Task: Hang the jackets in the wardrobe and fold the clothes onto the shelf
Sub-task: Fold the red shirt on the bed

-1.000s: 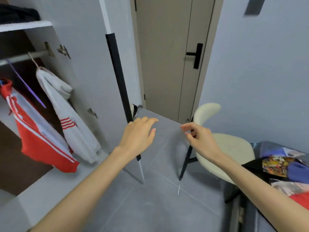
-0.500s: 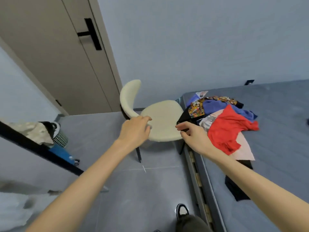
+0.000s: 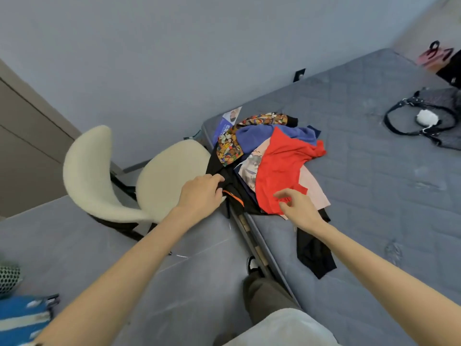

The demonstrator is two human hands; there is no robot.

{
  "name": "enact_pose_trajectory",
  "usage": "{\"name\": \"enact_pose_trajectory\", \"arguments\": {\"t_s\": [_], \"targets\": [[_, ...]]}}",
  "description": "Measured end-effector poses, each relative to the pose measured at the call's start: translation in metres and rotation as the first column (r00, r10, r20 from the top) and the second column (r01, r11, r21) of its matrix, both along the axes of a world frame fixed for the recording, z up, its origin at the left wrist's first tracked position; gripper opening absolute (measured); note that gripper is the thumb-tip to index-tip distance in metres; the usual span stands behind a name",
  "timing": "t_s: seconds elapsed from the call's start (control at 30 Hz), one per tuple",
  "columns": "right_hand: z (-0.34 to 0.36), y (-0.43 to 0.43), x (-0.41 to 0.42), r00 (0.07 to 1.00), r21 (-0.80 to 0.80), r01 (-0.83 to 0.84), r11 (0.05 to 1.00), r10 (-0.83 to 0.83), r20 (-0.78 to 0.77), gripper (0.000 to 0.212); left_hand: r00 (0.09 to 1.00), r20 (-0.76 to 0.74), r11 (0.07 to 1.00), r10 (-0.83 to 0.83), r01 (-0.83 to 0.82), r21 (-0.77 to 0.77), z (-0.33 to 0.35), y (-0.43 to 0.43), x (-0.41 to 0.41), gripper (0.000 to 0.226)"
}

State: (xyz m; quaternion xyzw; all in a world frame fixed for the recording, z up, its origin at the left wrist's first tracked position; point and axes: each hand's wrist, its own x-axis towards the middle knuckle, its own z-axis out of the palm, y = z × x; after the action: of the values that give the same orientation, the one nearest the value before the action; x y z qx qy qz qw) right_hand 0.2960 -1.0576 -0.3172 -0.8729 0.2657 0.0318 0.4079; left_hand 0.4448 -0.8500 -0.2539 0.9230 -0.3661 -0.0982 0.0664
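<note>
the left hand has its grip curled on the black garment at the edge of the bed, just beside the cream chair. the right hand has thumb and forefinger pressed together, pinching the lower edge of the red garment. both pieces lie in one pile on the bed corner, with a blue garment and a patterned garment behind them.
</note>
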Motion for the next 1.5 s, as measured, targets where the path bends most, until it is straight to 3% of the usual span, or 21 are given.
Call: {"name": "enact_pose_trajectory", "arguments": {"t_s": [0.3, 0.5, 0.67, 0.77, 0.87, 0.93, 1.0, 1.07, 1.23, 1.27, 1.37, 1.5], "targets": [[-0.085, -0.110, 0.027, 0.876, 0.180, 0.336, 0.924, -0.237, -0.421, 0.035, 0.967, -0.235, 0.977, -0.095, 0.136, 0.165, -0.076, -0.119, 0.055, 0.039], [-0.145, -0.135, 0.047, 0.791, 0.221, 0.527, 0.821, -0.378, -0.481, 0.038, 0.920, -0.343, 0.963, -0.188, 0.241, 0.120, -0.137, -0.173, 0.077, 0.038], [-0.200, -0.151, 0.065, 0.761, 0.235, 0.579, 0.781, -0.415, -0.498, 0.047, 0.857, -0.446, 0.947, -0.258, 0.315, 0.057, -0.189, -0.207, 0.100, 0.041], [-0.226, -0.154, 0.074, 0.681, 0.312, 0.710, 0.631, -0.502, -0.533, 0.047, 0.827, -0.442, 0.922, -0.347, 0.388, 0.002, -0.211, -0.222, 0.113, 0.046], [-0.246, -0.151, 0.081, 0.539, 0.347, 0.842, 0.412, -0.663, -0.520, 0.049, 0.783, -0.459, 0.880, -0.420, 0.475, 0.004, -0.224, -0.235, 0.121, 0.051], [-0.252, -0.149, 0.084, 0.450, 0.382, 0.881, 0.279, -0.743, -0.495, 0.033, 0.756, -0.465, 0.849, -0.461, 0.528, 0.015, -0.227, -0.241, 0.125, 0.052], [-0.248, -0.144, 0.086, 0.435, 0.477, 0.857, 0.193, -0.766, -0.473, 0.011, 0.727, -0.465, 0.816, -0.505, 0.578, 0.016, -0.225, -0.244, 0.126, 0.052], [-0.240, -0.138, 0.082, 0.461, 0.488, 0.840, 0.237, -0.786, -0.412, 0.012, 0.700, -0.462, 0.781, -0.544, 0.624, 0.025, -0.220, -0.246, 0.125, 0.052], [-0.194, -0.118, 0.039, 0.532, 0.337, 0.834, 0.437, -0.801, -0.277, 0.024, 0.644, -0.413, 0.690, -0.644, 0.722, 0.049, -0.201, -0.255, 0.113, 0.055], [-0.184, -0.113, 0.025, 0.527, 0.370, 0.829, 0.420, -0.808, -0.264, 0.026, 0.623, -0.407, 0.666, -0.668, 0.745, 0.048, -0.198, -0.259, 0.108, 0.057], [-0.149, -0.095, -0.007, 0.418, 0.602, 0.768, 0.218, -0.883, -0.214, 0.024, 0.563, -0.399, 0.599, -0.724, 0.800, 0.040, -0.188, -0.268, 0.083, 0.060], [-0.108, -0.075, -0.041, 0.256, 0.645, 0.759, 0.089, -0.951, -0.171, 0.026, 0.477, -0.399, 0.505, -0.783, 0.862, 0.040, -0.171, -0.276, 0.037, 0.067]]}}
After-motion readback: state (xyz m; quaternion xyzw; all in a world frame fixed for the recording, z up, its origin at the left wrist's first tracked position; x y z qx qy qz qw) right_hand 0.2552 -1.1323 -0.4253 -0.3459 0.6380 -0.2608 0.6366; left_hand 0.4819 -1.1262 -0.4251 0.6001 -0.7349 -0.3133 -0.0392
